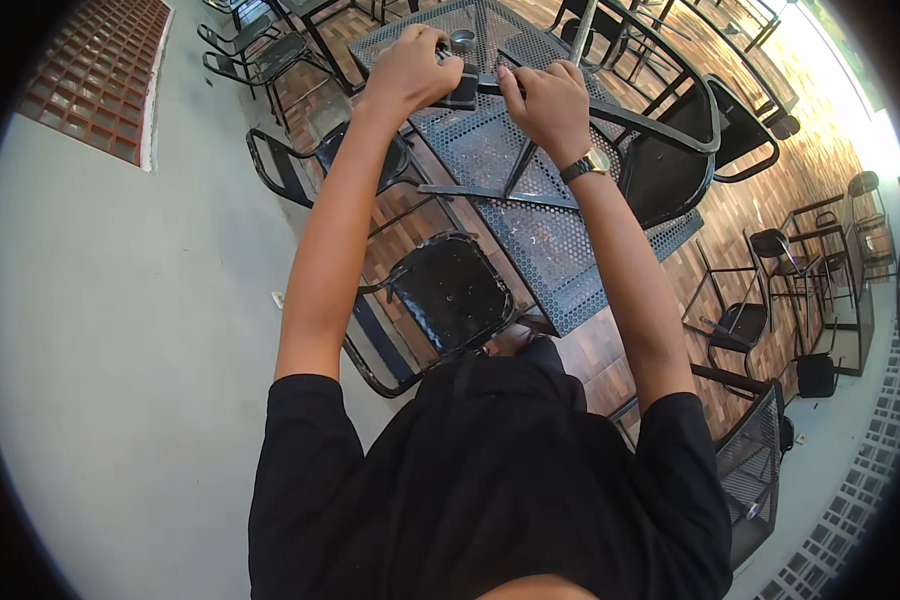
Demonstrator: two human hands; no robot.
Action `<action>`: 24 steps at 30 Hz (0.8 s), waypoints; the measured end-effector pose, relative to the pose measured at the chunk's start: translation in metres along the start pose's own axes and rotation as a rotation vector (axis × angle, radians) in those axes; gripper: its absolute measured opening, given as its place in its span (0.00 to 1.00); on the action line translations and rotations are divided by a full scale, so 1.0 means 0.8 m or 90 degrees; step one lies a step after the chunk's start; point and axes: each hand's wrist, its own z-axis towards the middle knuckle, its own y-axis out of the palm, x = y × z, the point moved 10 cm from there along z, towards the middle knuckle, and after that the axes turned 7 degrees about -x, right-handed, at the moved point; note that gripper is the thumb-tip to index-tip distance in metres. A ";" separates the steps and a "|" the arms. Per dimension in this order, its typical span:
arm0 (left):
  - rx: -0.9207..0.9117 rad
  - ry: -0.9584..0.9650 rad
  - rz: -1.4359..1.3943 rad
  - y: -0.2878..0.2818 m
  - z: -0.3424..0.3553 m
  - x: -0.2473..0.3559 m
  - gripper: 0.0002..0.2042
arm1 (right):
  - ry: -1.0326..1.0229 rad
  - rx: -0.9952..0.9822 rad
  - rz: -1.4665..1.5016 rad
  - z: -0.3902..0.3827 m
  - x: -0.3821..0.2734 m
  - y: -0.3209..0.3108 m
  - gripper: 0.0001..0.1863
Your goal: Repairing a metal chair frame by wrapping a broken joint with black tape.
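Observation:
A black metal chair (670, 165) lies tipped over on a perforated metal table (560, 255), its worn frame bars reaching left over the mesh top. My left hand (410, 72) is closed on a dark checked cloth (460, 92), pressed against one end of a chair bar. On the same bar, to the right, my right hand (552, 105) is curled around the metal, its wrist wearing a black-strapped watch (585, 165). The left fingertips are partly hidden behind the hand. Just beyond the cloth, a small round metal bowl (462, 40) sits on the table.
A black chair with a scuffed seat (452, 290) stands close in front of me, left of the table. A pale wall (170, 300) runs along the left. More chairs (260, 60) and tables fill the far side. Another mesh table (755, 450) is at the lower right.

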 end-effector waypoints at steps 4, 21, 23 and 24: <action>0.033 0.069 0.189 0.016 -0.006 0.045 0.23 | -0.030 0.127 -0.015 -0.009 0.002 -0.008 0.21; 0.070 0.085 0.093 -0.005 -0.020 0.014 0.24 | -0.055 0.134 -0.041 -0.012 -0.006 -0.010 0.15; 0.159 0.140 0.132 -0.002 -0.037 0.037 0.19 | -0.055 0.179 -0.022 -0.014 0.000 -0.012 0.18; 0.219 0.177 0.162 -0.001 -0.053 0.052 0.17 | -0.053 0.180 -0.019 -0.015 0.002 -0.011 0.18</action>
